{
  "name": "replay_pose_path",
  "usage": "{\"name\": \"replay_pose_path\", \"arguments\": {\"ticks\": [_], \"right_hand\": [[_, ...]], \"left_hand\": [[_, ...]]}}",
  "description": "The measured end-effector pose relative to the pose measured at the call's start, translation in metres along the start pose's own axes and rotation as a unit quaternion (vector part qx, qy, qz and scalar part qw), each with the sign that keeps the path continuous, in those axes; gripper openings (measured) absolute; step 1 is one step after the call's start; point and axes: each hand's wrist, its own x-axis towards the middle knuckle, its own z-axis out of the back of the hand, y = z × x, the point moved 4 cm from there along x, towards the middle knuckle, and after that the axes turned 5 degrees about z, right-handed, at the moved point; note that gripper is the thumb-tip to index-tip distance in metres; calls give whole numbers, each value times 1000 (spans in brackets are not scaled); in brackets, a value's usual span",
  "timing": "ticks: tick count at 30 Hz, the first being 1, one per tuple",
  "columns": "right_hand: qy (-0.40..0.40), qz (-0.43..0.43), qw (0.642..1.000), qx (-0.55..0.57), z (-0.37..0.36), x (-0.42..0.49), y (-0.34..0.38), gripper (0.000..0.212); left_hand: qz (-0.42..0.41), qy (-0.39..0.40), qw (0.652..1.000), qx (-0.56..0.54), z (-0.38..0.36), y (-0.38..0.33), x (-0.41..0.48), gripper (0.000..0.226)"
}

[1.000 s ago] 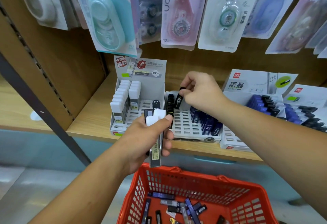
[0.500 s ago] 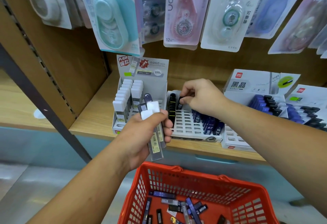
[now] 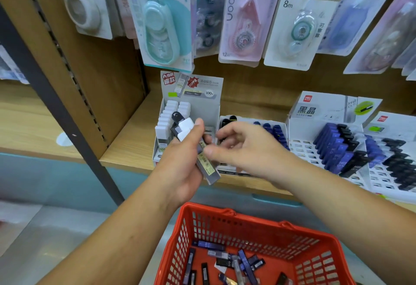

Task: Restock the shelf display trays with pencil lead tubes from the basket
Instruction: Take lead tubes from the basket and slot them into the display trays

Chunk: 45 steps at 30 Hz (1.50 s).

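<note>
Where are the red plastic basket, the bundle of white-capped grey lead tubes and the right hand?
red plastic basket [image 3: 254,218]: head view, on its far rim.
bundle of white-capped grey lead tubes [image 3: 209,170]: head view, on a tube's lower body.
right hand [image 3: 245,147]: head view, on its back.

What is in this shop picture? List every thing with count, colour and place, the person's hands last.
shelf: one, wooden, centre
correction tape packs: several, pastel, hanging above shelf
display trays: four, white, on shelf
tray tubes: many, white-capped, blue, black, in trays
basket: one, red, below shelf
loose tubes: several, blue and black, in basket
held tubes: few, grey, in front of display trays
left hand: one, grips held tubes
right hand: one, at held tubes, hold unclear
</note>
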Motion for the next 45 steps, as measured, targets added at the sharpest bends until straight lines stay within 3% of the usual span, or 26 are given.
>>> {"name": "replay_pose_path", "arguments": {"ticks": [2, 6, 11, 16, 21, 25, 29, 35, 39, 42, 45], "right_hand": [[34, -5, 999, 27, -17, -8, -1, 38], [2, -8, 997, 77, -25, -10, -6, 18], [-17, -51, 987, 149, -27, -16, -13, 30], [-2, -55, 985, 162, -25, -15, -19, 6], [-13, -79, 975, 206, -14, -18, -24, 8], [-9, -88, 974, 209, -10, -25, -26, 9], [23, -67, 974, 215, -17, -29, -15, 21], [72, -37, 988, 134, -26, -26, 0, 33], [5, -21, 987, 161, -27, -11, 14, 24], [21, -15, 985, 170, -39, 2, 23, 16], [5, -7, 984, 176, -44, 12, 29, 17]], "left_hand": [[8, -2, 1000, -6, -4, 0, -3, 35], [-24, -11, 999, 35, -6, 2, -5, 35], [-68, -35, 991, 114, -1, 5, -2, 33], [-155, -86, 963, 203, 2, 4, -3, 38], [-137, -96, 968, 185, 11, -3, -3, 50], [-107, -66, 977, 170, 21, 1, -1, 39], [-78, 14, 983, 164, 20, 3, -11, 32], [-61, 66, 982, 165, 36, -3, -22, 25], [-53, 93, 973, 205, 51, -9, -32, 14], [-50, 109, 963, 241, 55, -10, -38, 15], [-64, 74, 966, 240, 60, -16, -39, 15]]}}
